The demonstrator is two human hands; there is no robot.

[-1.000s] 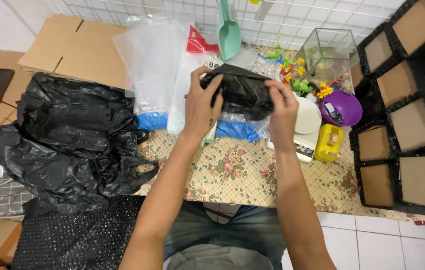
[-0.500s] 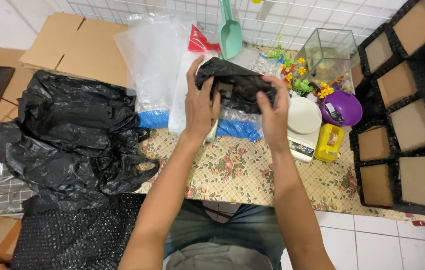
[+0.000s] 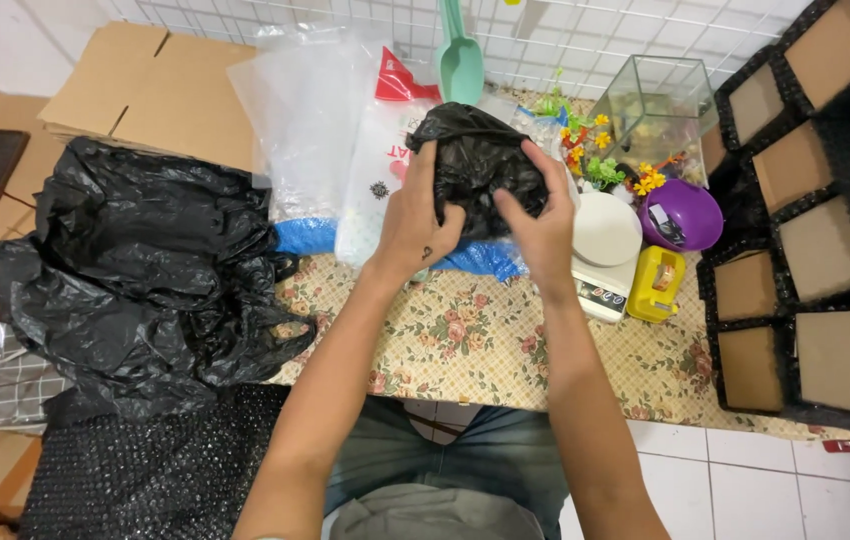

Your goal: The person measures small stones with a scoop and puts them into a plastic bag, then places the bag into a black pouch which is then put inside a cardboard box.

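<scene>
Two hands, left hand (image 3: 417, 218) and right hand (image 3: 540, 222), around black bag (image 3: 475, 160).

Head view, steeply down; close

The black bag (image 3: 480, 165) hides its contents; behind it, the green scoop (image 3: 460, 55) is cut by the top edge.
</scene>
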